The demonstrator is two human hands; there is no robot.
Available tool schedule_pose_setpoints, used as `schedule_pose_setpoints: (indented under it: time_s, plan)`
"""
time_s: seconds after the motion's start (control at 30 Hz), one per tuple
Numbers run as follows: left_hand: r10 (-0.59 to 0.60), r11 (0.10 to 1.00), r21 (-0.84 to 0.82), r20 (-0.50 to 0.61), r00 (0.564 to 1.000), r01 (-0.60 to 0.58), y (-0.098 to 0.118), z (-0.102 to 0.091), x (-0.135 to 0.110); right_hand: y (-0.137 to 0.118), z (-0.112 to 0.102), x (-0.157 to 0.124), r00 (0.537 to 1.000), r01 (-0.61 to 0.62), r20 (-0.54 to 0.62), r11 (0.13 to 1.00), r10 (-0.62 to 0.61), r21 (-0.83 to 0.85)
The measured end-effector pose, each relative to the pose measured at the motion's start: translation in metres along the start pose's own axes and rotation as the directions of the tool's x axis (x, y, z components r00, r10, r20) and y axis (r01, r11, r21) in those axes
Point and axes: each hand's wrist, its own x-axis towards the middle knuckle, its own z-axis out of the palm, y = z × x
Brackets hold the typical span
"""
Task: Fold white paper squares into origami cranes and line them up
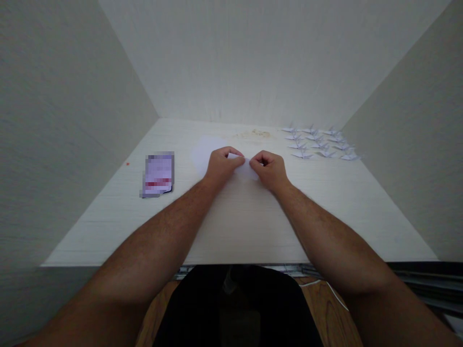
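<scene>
Between my hands, over the middle of the white table, is a small piece of white paper (247, 168). My left hand (224, 163) pinches its left side between thumb and fingers. At the right side, my right hand (269, 168) is closed on the paper, thumb against curled fingertips. How the paper is folded is hard to make out, since my fingers cover part of it. Just left of my left hand, a pale white patch (204, 149), perhaps loose paper, lies on the tabletop.
Several folded white paper cranes (318, 143) stand in rows at the back right of the table (249, 221). A phone with a blurred-out screen (158, 173) lies at the left, near a small red dot (128, 164). Walls (249, 62) enclose the back and both sides.
</scene>
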Motion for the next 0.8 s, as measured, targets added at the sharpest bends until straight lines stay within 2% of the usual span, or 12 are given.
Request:
schedule_pose_setpoints:
  time_s: [0.27,0.37,0.53,0.8]
  plan:
    - [0.029,0.999,0.024,0.036,0.999,-0.029,0.0006,-0.0019,0.0003,0.0025,-0.0005,-0.0006,0.999,0.031,-0.007,1.000,-0.031,-0.005]
    - [0.046,0.998,0.030,0.007,0.999,-0.047,0.0001,-0.0014,0.0006,0.0025,-0.0001,-0.0010,0.999,0.046,-0.010,0.999,-0.046,-0.012]
    - [0.006,1.000,0.010,-0.057,0.998,-0.006,-0.0012,0.0009,0.0005,0.0006,0.0007,-0.0019,0.997,0.067,-0.029,0.997,-0.069,-0.047]
    - [-0.006,1.000,-0.007,-0.125,0.992,0.006,-0.0002,-0.0002,0.0009,0.0020,0.0006,0.0003,0.997,0.032,-0.062,0.999,-0.034,-0.019]
